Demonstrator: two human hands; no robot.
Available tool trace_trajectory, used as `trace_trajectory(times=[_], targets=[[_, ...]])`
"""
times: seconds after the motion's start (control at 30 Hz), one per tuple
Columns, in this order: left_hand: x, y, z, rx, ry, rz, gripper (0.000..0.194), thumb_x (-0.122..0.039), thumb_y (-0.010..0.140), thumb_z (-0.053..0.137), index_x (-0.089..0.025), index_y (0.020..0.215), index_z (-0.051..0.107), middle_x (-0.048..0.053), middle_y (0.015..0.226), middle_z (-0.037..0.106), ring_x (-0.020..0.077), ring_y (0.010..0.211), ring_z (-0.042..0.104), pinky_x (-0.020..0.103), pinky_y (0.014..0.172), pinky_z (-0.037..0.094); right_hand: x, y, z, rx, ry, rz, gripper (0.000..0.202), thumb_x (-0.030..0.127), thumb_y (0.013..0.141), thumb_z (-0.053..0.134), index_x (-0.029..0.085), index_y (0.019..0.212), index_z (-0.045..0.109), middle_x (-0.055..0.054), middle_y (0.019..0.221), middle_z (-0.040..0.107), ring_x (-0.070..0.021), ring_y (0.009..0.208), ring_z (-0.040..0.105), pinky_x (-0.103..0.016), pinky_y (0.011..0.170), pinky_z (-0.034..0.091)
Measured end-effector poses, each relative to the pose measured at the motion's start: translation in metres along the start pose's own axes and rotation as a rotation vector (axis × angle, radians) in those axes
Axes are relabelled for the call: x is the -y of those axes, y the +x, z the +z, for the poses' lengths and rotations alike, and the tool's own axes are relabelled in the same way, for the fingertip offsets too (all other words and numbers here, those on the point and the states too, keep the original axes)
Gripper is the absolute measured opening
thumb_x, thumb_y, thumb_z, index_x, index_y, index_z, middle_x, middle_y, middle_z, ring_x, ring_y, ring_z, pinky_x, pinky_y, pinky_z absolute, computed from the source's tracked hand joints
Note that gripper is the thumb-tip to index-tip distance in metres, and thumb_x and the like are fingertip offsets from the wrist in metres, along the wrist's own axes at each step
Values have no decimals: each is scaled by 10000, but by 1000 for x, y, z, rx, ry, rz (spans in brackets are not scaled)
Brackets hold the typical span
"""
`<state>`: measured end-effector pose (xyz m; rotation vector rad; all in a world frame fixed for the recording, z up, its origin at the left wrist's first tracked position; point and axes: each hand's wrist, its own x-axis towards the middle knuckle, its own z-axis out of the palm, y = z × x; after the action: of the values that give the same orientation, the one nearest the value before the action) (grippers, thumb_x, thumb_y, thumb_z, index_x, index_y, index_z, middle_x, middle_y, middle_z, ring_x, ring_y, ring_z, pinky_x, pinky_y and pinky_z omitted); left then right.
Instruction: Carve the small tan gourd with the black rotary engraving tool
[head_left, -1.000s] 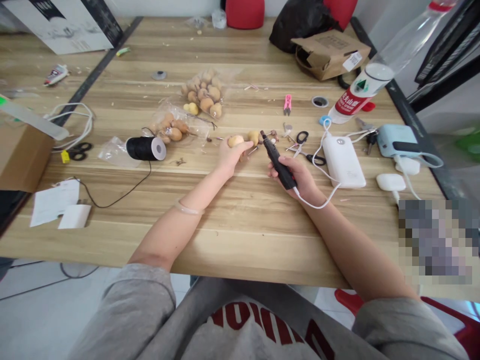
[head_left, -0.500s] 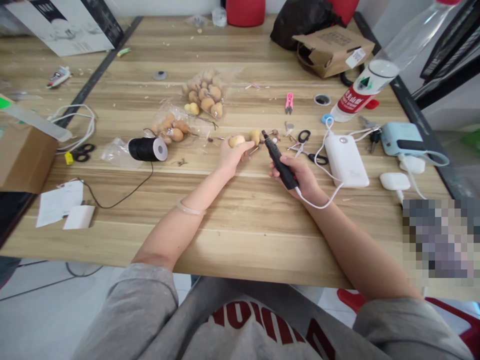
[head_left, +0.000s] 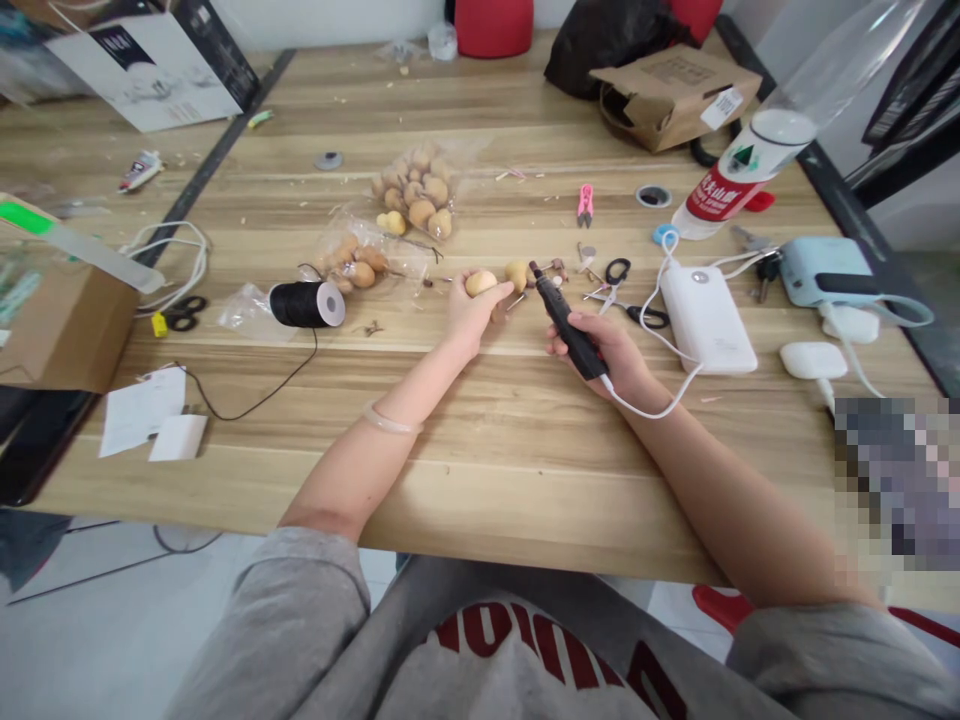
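My left hand (head_left: 474, 310) is closed around a small pale-tan gourd (head_left: 481, 283), its rounded side showing above the fingers. Just past my thumb is a second yellowish rounded piece (head_left: 516, 274); whether the hand touches it I cannot tell. My right hand (head_left: 600, 345) grips a black rotary tool (head_left: 566, 322), its tip pointing up and left, apart from the held gourd. From the tool's back end a white cable (head_left: 651, 414) loops to a white power bank (head_left: 709, 320). Black-handled scissors (head_left: 616, 285) and small bits lie beyond the tool.
Bagged gourds (head_left: 420, 190) and a second bag (head_left: 356, 262) lie beyond my left hand. A black thread spool (head_left: 306, 304) is at left. Pink snips (head_left: 585, 203), a large bottle (head_left: 724, 190), a paper bag (head_left: 675, 95) and a light-blue device (head_left: 825, 270) stand farther right.
The whole view has shifted slightly, so things sit a little farther right in the picture. Both hands keep nearly the same pose and hold the same things.
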<state>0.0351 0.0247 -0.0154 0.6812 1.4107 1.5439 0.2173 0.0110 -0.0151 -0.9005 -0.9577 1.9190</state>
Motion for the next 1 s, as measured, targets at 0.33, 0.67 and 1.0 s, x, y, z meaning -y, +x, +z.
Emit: trace_trajectory(times=[0.33,0.67,1.0], targets=[[-1,-2,0,78,-19,20,362,-141,625,768,-191,820,467,-47,725,526,69,600,521,210,538,424,-1,0,0,2,-12,-23,188,317,730,715,162,775,620,-46,757,651,-123,569,556,-277,643,521],[1,2,-2,70,-13,-4,388,-156,591,802,-194,822,492,-37,768,545,105,734,601,224,640,496,-1,1,-2,5,-23,-17,222,340,725,724,161,809,623,-45,784,657,-119,576,566,-266,628,514],[-2,-2,0,110,-67,37,383,-123,557,787,-180,804,500,-45,771,544,54,610,522,200,531,442,0,0,0,-8,-6,-14,224,338,684,739,174,770,612,-45,759,666,-131,581,570,-266,597,499]])
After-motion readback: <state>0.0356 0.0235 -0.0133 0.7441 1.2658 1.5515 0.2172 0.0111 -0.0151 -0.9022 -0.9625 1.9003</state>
